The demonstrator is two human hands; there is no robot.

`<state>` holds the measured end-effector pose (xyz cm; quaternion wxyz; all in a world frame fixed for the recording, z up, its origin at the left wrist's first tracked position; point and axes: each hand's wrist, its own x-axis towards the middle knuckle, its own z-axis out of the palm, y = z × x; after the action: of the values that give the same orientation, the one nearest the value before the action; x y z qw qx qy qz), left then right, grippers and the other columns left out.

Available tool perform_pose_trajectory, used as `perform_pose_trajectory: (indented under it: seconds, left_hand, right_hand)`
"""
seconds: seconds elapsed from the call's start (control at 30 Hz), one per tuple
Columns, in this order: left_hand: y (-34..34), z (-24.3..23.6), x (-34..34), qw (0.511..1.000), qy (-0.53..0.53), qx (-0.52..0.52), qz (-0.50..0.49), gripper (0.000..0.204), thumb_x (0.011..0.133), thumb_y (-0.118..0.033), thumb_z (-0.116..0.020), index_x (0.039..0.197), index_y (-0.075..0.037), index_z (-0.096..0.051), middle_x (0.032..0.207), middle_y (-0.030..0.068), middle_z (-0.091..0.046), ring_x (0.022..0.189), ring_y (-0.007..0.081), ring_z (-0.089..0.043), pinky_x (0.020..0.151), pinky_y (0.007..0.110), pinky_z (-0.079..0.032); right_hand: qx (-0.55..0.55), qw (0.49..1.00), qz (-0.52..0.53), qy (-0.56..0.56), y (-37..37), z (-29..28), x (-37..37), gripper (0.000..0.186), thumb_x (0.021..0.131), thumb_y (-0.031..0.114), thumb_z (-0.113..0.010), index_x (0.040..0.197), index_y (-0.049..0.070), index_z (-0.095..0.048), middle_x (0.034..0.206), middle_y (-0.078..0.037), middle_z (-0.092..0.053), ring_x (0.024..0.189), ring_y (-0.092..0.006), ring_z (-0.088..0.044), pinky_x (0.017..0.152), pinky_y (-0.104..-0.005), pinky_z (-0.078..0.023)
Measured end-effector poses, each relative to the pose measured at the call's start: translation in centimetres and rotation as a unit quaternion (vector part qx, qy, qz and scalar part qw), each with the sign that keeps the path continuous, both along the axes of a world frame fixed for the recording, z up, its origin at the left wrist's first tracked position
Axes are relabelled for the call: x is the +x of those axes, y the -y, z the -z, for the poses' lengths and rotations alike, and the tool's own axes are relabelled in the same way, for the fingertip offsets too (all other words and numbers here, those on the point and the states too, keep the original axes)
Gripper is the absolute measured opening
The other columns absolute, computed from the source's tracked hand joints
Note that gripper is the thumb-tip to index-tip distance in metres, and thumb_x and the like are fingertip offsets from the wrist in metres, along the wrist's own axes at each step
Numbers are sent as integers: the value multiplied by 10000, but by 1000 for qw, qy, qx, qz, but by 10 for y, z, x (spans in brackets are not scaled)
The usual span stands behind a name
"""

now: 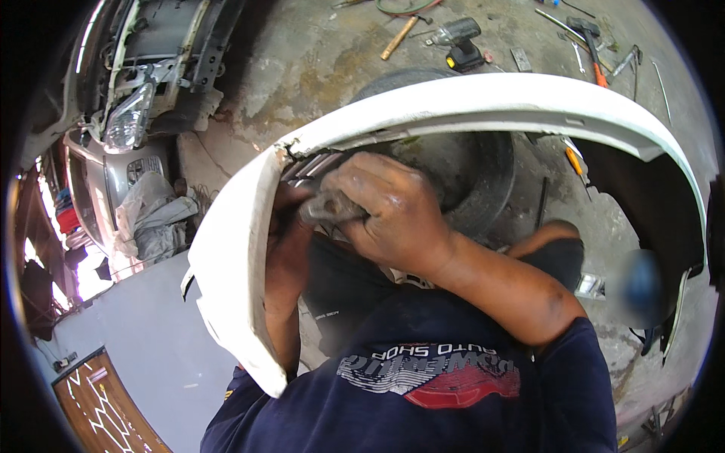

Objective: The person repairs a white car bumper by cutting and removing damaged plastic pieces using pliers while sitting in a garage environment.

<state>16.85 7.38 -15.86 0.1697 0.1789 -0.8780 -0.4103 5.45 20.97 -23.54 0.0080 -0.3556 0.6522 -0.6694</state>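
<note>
A long, curved white car body panel (483,106) arches around me, with a crack where its upper run meets the left end. Inside that cracked corner, my right hand (393,200) is closed around a worn grey metal tool (330,208), whose exact kind I cannot make out. My left hand (291,211) is beside the tool, behind the panel's left edge. Shadow and the panel hide most of its fingers. Under the arch lies a black tire (495,192), partly covered by the panel and my right hand.
On the concrete floor beyond the panel lie a wooden-handled hammer (399,39), a cordless impact driver (459,44) and an orange-handled hammer (590,47). A screwdriver (575,162) lies under the arch at right. Car parts with a headlight (130,121) stand at upper left.
</note>
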Motion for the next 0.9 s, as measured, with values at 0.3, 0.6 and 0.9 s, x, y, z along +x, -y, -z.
perform_pose_trajectory:
  seconds: [0.3,0.6,0.9]
  left_hand:
    - [10,12,-41,971,-21,-211,-114,274,955,-61,-740,1209,40,-716,1099,150,-783,1053,209,-752,912,339,-589]
    - [11,9,-48,960,-28,-248,-125,186,925,-135,-742,1038,11,-764,947,140,-798,891,208,-782,847,326,-594]
    - [23,21,-31,950,-74,-295,-68,204,923,-122,-721,1090,-18,-777,961,161,-799,827,224,-786,795,345,-593]
  right_hand:
    - [-82,995,45,46,33,-2,-14,271,746,78,-771,1005,46,-697,965,-198,-721,894,-428,-712,785,-478,-591]
    - [-53,977,95,186,37,-9,-8,123,862,104,-753,953,21,-751,797,-108,-740,722,-157,-688,682,-337,-542]
    - [-82,970,173,147,61,-8,19,259,773,115,-770,1018,55,-708,913,-226,-736,901,-451,-722,758,-484,-582]
